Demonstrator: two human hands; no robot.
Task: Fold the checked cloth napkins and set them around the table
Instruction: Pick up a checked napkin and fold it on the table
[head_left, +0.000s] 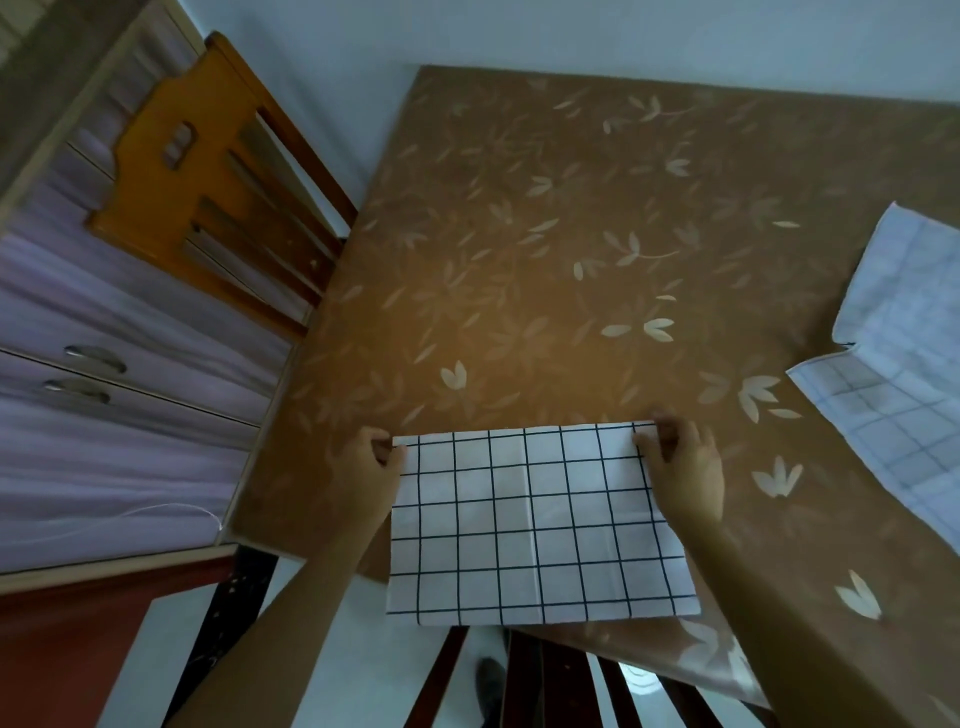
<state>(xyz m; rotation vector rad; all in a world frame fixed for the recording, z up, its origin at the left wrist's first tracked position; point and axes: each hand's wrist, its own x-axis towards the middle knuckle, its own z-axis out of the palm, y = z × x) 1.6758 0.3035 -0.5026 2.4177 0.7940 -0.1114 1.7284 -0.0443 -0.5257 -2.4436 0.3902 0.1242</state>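
A white napkin with a dark check (535, 525) lies folded into a rectangle at the near edge of the table (545, 234); its near part overhangs the edge. My left hand (366, 467) pinches its far left corner. My right hand (685, 467) pinches its far right corner. Both hands rest on the brown leaf-patterned tablecloth. A second checked napkin (904, 395) lies unfolded at the right edge of the table, partly out of frame.
A wooden chair (218, 176) stands at the table's left side. Purple cabinet doors (104, 415) with handles fill the left. Dark chair slats (545, 680) show below the near table edge.
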